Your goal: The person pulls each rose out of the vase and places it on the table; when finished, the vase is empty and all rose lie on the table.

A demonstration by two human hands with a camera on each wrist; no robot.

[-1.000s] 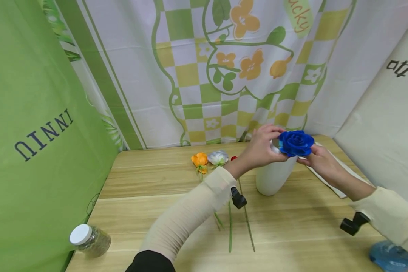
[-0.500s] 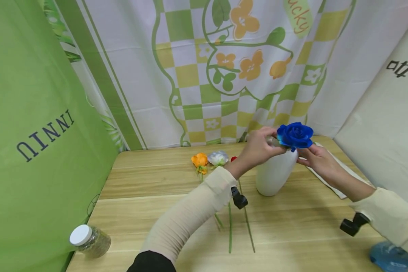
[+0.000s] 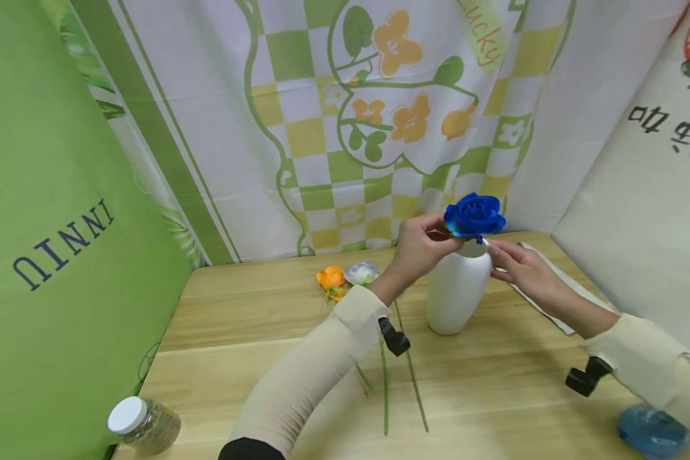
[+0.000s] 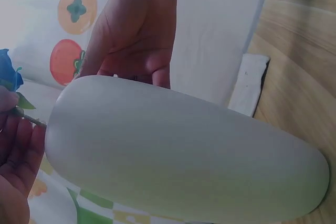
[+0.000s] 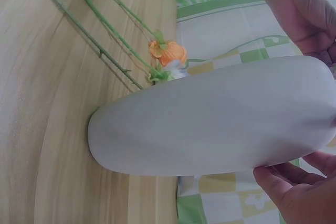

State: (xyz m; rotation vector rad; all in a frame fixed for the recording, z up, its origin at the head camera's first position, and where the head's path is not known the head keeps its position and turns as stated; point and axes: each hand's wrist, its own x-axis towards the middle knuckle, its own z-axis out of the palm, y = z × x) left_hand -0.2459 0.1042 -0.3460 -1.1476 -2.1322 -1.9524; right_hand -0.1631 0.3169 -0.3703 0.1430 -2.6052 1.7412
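Note:
A blue rose (image 3: pixel 475 215) stands just over the mouth of a white vase (image 3: pixel 455 297) in the head view. My left hand (image 3: pixel 418 249) pinches its stem close under the bloom. In the left wrist view the stem (image 4: pixel 32 120) runs to the vase's mouth; how deep it reaches inside is hidden. My right hand (image 3: pixel 526 271) grips the vase by its upper right side, near the rim. The right wrist view shows the thumb (image 5: pixel 270 182) against the vase wall. The vase rests on the table, leaning slightly right.
An orange flower (image 3: pixel 330 278) and a pale silvery flower (image 3: pixel 361 273) lie on the wooden table (image 3: pixel 247 306), stems toward me. A white-lidded jar (image 3: pixel 155 429) is at the left front. A white cloth (image 3: pixel 563 280) lies behind my right hand, a blue plastic object (image 3: pixel 652 429) at the right front.
The blue rose has risen and shifted left in my left hand, showing more of the vase's mouth. My right hand stays at the vase. The head view has turned slightly right.

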